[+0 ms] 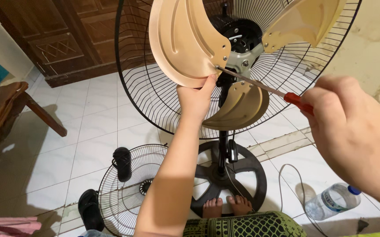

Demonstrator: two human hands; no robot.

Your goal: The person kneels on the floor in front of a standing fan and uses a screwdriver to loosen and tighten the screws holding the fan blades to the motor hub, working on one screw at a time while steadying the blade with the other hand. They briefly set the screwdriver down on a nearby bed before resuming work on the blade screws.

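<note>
Left hand (195, 97): fingers closed on the lower edge of a tan fan blade (183, 39), thumb tip just beside the blade's root screws. Right hand (352, 127): fingers wrapped around the red handle of a screwdriver (264, 87); its metal shaft runs up and left, the tip touching the blade root near the hub (242, 59). The hub carries two further tan blades, one at upper right (304, 24) and one hanging below (240, 105). All sit inside the black wire rear guard (155, 96) of a standing fan, upright on its pole above a round black base (251, 171). The detached front guard (124, 193) lies flat on the white tiled floor (89, 127), touching the base. Bare feet (225, 206) rest on the base. A black sandal (122, 163) lies on the front guard. A plastic water bottle (332, 201) lies at the right, near a cable.
</note>
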